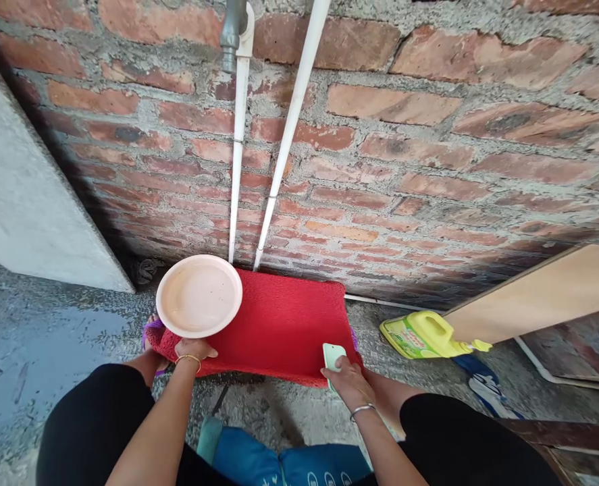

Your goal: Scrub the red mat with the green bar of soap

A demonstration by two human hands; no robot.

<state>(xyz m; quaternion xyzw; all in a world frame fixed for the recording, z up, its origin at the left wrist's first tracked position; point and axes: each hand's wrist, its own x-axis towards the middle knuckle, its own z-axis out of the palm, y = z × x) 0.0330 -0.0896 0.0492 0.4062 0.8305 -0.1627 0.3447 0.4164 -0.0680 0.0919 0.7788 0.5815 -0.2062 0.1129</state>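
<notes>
The right hand (350,382) holds a pale green object (333,354).

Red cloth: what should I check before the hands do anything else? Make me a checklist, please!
1. Right hand has the pale green block: ok, it is held.
2. Left hand at the red cloth: ok, by its near edge; whether it grips is hard to see.
3. Red cloth fully uncovered: not ok, the basin is over its left end.
4. Water in the basin: cannot tell.
5. Yellow bottle away from the cloth: ok, it is apart, to the right.
6. Tap not running: ok, no stream shows.
</notes>
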